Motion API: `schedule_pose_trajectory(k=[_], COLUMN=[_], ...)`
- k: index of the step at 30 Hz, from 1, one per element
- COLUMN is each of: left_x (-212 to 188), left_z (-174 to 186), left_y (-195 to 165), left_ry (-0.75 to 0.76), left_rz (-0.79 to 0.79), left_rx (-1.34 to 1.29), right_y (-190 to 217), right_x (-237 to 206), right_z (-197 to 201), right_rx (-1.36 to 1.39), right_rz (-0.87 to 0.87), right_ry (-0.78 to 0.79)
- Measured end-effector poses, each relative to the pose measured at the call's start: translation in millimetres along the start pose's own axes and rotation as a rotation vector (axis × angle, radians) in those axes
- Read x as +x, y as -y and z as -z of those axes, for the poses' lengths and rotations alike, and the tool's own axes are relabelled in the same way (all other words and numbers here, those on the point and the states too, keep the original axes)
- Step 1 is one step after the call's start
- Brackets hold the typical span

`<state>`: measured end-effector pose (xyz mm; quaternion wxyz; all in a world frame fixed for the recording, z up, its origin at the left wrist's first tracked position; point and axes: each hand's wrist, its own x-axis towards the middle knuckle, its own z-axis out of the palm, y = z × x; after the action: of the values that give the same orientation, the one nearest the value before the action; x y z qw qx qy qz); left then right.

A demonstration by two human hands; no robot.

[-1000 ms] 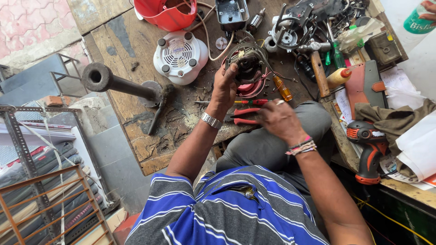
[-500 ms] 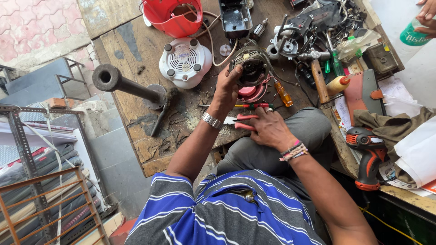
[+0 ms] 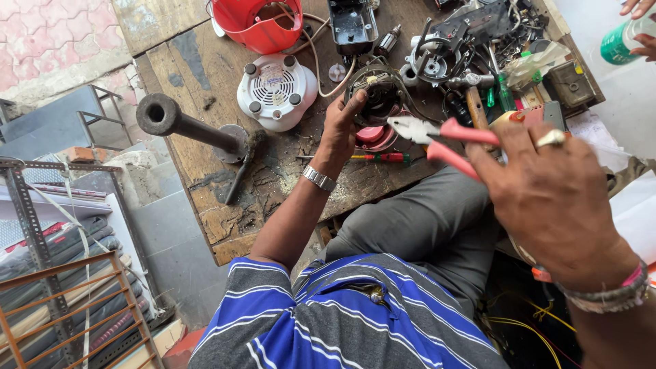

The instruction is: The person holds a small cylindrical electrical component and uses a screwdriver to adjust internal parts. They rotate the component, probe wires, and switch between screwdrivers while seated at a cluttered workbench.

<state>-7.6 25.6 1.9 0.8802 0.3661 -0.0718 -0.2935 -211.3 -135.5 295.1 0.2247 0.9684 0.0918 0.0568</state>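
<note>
Fingers of the right hand (image 3: 553,198) clamp red-handled pliers (image 3: 444,137); the left hand (image 3: 345,126) curls around a motor coil (image 3: 376,96) on the workbench (image 3: 205,75)

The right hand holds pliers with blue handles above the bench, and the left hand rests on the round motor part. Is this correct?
Not quite: in the head view the pliers in the right hand have red handles, not blue. The left hand does rest on the round motor part.

Red bucket (image 3: 263,24), white vented appliance base (image 3: 277,89), metal pipe stand (image 3: 188,126), green bottle (image 3: 622,41)
</note>
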Motion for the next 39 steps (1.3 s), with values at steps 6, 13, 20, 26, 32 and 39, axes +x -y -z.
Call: schedule_pose_trajectory(k=[6,13,20,26,32,39], left_x=[-0.9,-2.8,-4.6,-8.6,-6.7,-6.7], left_z=[-6.5,-11.8,-16.6,-19.8,-18.1,-14.6], left_y=[-2.1,-3.4,-8.2,-16.6,-14.1,-14.7], left_ry=[0.003,0.023,0.018,0.088,0.079,0.089], left_rz=[0.001,-0.032,-0.02,-0.029,-0.035,-0.027], left_rx=[0.013,0.079,0.061,0.055,0.066,0.063], right_y=[5.1,20.6,32.3,30.5,29.1,26.9], right_x=[32.5,59.0,65.4,65.2,64.5,60.8], right_z=[-5.2,-43.2,-52.4,-57.8,-60.6,-59.8], right_rx=[-0.313,-0.438,-0.412,-0.375,-0.374,-0.402], right_rz=[0.085,0.124,0.11,0.11,0.114,0.141], right_ry=[0.049,0.101,0.142,0.066,0.049,-0.067])
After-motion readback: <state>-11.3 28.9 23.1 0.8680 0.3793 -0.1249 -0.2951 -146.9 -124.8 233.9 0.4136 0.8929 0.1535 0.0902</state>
